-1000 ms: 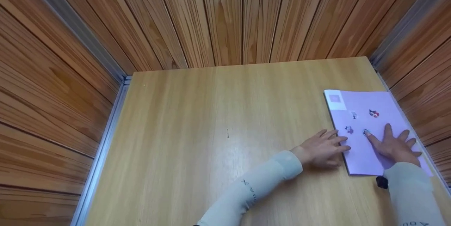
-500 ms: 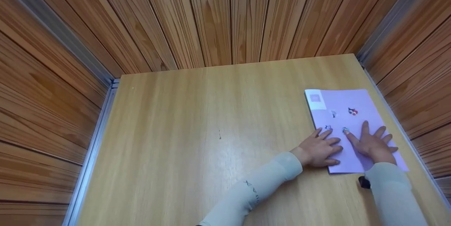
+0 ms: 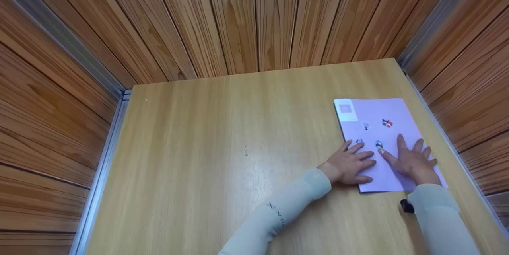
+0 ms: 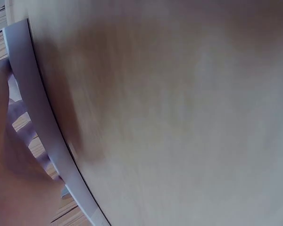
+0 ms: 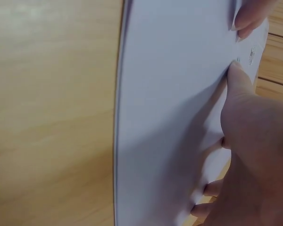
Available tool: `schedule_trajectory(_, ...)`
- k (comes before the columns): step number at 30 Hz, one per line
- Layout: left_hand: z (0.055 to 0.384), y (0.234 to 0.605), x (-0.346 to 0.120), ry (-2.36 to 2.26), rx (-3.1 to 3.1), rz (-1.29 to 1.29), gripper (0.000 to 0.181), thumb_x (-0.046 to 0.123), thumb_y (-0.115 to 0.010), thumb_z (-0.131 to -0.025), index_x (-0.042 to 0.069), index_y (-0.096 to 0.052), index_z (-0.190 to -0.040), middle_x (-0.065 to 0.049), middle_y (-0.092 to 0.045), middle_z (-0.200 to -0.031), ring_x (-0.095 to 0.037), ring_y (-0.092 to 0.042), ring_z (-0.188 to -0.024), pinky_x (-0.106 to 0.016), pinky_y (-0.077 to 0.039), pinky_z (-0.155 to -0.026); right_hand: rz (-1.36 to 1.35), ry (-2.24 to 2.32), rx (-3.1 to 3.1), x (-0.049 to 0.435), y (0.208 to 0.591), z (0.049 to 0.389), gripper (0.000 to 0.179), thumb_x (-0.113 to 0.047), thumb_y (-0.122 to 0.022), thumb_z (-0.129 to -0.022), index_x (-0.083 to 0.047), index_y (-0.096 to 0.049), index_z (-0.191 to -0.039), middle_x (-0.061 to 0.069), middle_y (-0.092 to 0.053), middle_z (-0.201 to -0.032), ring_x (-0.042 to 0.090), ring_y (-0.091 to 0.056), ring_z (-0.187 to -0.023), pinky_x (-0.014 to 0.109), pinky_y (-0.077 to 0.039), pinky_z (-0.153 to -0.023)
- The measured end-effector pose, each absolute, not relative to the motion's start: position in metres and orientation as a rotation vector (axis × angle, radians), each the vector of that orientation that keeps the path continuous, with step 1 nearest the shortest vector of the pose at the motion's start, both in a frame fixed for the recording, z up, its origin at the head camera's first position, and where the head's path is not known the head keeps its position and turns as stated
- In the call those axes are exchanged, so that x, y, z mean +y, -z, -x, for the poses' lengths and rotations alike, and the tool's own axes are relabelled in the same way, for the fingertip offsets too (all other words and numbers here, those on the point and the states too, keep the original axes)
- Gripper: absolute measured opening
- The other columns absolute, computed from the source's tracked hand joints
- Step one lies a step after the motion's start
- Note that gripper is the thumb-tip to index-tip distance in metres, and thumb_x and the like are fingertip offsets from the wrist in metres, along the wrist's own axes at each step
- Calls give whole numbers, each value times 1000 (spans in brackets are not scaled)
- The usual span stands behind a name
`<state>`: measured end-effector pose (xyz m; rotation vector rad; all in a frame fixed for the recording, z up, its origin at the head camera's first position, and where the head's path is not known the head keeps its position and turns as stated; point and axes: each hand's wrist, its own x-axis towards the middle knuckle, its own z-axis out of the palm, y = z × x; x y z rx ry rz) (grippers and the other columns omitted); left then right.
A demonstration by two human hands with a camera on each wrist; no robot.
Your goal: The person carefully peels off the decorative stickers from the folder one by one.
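Note:
A lilac notebook [image 3: 372, 108] with a white label at its top left corner and several small cartoon stickers lies on the right part of the wooden table. Over its left edge rests my left hand [image 3: 350, 163], fingers spread on the cover. My right hand [image 3: 413, 163] presses the cover's right side with straight, spread fingers. Its thumb tip touches just below a small sticker [image 3: 379, 144]. In the left wrist view the notebook's edge [image 4: 42, 103] runs past my fingers. The right wrist view has the cover [image 5: 170, 70] beneath my right hand.
Wood-panelled walls [image 3: 238, 20] enclose the table [image 3: 199, 147] at the back and sides. A metal rail [image 3: 101, 171] follows the left side, another the right side. A small black object [image 3: 407, 206] sits at my right cuff.
The notebook has slid left, away from the table's right edge, with my right hand on it. My left hand now covers more of its left side. The head view has shifted somewhat.

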<state>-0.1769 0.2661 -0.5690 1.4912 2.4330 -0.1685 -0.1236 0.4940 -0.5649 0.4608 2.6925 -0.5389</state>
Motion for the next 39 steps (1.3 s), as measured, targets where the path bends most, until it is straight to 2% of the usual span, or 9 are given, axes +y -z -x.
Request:
schedule_trajectory(13, 192, 566, 223, 133, 2433, -1495, 69, 74, -25, -100, 45, -14, -162, 23, -4, -169, -12, 7, -158, -41, 7, -126, -310, 516, 2679, 464, 561, 131, 107, -75, -40, -97, 0, 2, -161, 51, 22, -149, 78, 15, -132, 88, 0, -101)
schedule_trajectory(20, 198, 564, 202, 106, 2447, -1510, 69, 72, -27, -101, 41, -21, -163, 20, -11, -170, -13, 2, -159, -41, 4, -127, -249, 496, 2681, 446, 558, 137, 108, -73, -45, -96, 3, -2, -160, 53, 21, -149, 76, 16, -135, 86, 0, -104)
schedule_trajectory(27, 201, 565, 188, 66, 2433, -1490, 70, 72, -29, -101, 40, -21, -163, 20, -11, -170, -13, 1, -159, -41, 4, -127, -231, 511, 2670, 435, 560, 139, 110, -74, -47, -95, 1, -2, -161, 51, 22, -151, 74, 18, -136, 85, 2, -104)
schedule_trajectory(33, 208, 563, 176, 8, 2433, -1434, 69, 70, -37, -100, 40, -27, -161, 18, -15, -170, -12, -3, -158, -40, 2, -127, -220, 502, 2664, 422, 563, 144, 111, -75, -47, -94, 2, -2, -161, 49, 23, -151, 73, 20, -136, 84, 3, -106)
schedule_trajectory(39, 220, 563, 159, -52, 2460, -1396, 67, 67, -43, -101, 37, -33, -160, 15, -20, -169, -13, -6, -158, -43, -1, -128, -168, 468, 2703, 402, 562, 153, 106, -71, -47, -97, 3, -6, -161, 49, 18, -153, 74, 17, -136, 83, 1, -107)
